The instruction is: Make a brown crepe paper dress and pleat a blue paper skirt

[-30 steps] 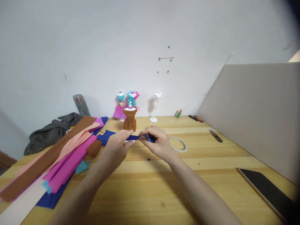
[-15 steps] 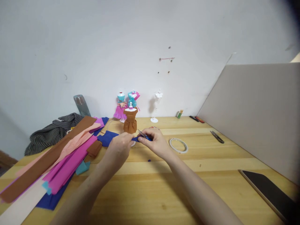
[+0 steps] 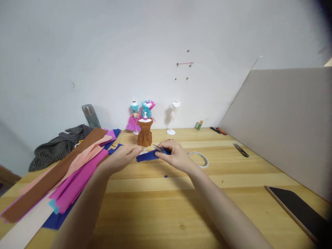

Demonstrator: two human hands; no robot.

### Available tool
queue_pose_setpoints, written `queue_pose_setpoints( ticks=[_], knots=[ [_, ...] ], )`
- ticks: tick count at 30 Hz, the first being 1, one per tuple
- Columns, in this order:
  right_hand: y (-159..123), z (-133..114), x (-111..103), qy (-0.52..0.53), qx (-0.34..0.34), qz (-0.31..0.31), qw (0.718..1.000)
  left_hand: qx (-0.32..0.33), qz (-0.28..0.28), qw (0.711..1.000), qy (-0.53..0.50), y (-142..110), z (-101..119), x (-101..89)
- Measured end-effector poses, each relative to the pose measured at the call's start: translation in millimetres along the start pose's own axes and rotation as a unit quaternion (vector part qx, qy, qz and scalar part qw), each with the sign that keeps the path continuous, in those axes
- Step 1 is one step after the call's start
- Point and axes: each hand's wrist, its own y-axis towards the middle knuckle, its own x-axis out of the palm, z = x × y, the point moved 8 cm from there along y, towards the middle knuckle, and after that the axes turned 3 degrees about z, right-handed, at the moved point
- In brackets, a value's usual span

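Observation:
My right hand (image 3: pixel 172 155) holds small blue-handled scissors (image 3: pixel 162 149), their metal tip pointing left. Its thumb and fingers also pinch a gathered dark blue crepe paper strip (image 3: pixel 146 156), whose free end hangs to the left. My left hand (image 3: pixel 123 158) is just left of that end, apart from it, fingers stretched towards the right with nothing visible in them. Behind the strip stands a small dress form in a brown paper dress (image 3: pixel 144 133). Another blue paper piece (image 3: pixel 116 148) lies partly hidden behind my left hand.
Crepe paper strips (image 3: pixel 75 166) and a striped cloth (image 3: pixel 59 147) lie left, near a bottle (image 3: pixel 90 116). Dressed forms (image 3: pixel 134 117) and a bare white form (image 3: pixel 175 105) stand behind. To the right are a tape roll (image 3: pixel 207 162), other scissors (image 3: pixel 241 150) and a phone-like dark slab (image 3: pixel 295 211).
My left hand has let go of the blue strip and moved left. The strip's end now hangs loose from my right hand, which keeps the scissors in nearly the same place.

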Motion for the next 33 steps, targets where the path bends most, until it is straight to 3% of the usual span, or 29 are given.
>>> queue_pose_setpoints(
  ticks=[4,7,18,20,22,25,29,33],
  knots=[
    [1.0,2.8,0.3,0.0,0.002,-0.008,1.0,-0.067,-0.178,0.972,-0.138,-0.9,-9.9,45.3],
    [1.8,6.5,-1.9,-0.002,0.007,0.005,1.0,-0.095,-0.203,0.958,-0.182,-1.8,-15.3,54.5],
    [3.8,19.8,1.7,0.025,0.011,0.014,1.0,-0.133,-0.104,0.974,-0.15,5.4,-27.9,43.1],
    [3.7,20.8,0.0,0.011,0.013,0.026,1.0,-0.097,-0.057,0.988,-0.109,9.0,-23.7,36.2],
    [3.7,21.5,-2.1,0.005,0.02,0.041,0.999,-0.023,0.029,0.999,-0.024,10.5,-12.2,22.7],
    [3.5,19.9,-4.1,0.006,0.025,0.058,0.998,0.093,0.125,0.979,0.133,2.6,13.8,10.9],
    [3.0,14.9,-1.2,0.019,0.021,0.052,0.998,0.142,0.122,0.948,0.255,-5.9,32.2,14.8],
    [2.1,11.7,0.0,0.019,0.018,0.052,0.998,0.152,0.081,0.947,0.271,-4.2,30.5,20.2]
  ],
)
